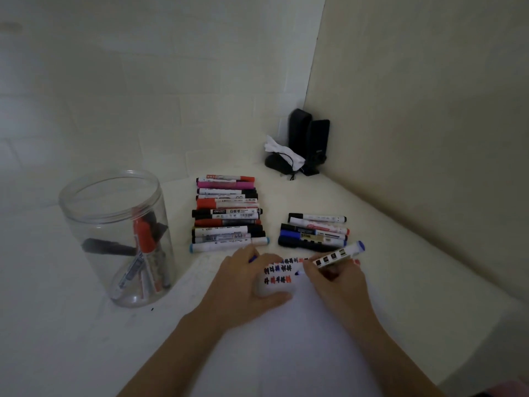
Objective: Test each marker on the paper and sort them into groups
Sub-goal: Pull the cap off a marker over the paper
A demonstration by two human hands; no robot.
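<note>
The right hand pinches a blue marker near its writing end, fingers curled round the barrel. The marker's long axis runs from near-left to far-right: its blue tip points down and left onto the paper, and its rounded blue tail end rises to the far right. The barrel is white, smooth plastic with a row of dark squares. The left hand lies on the paper's left part, a small blue cap caught between its fingers.

Short red, black and blue test marks sit in rows on the white sheet between the hands. Beyond the paper, a long row of markers lies side by side, axes left to right; a smaller group lies to its right, just past the right hand. At left stands a clear, round plastic jar, open-topped, with several markers leaning inside. Dark objects and a crumpled white tissue sit in the far corner.
</note>
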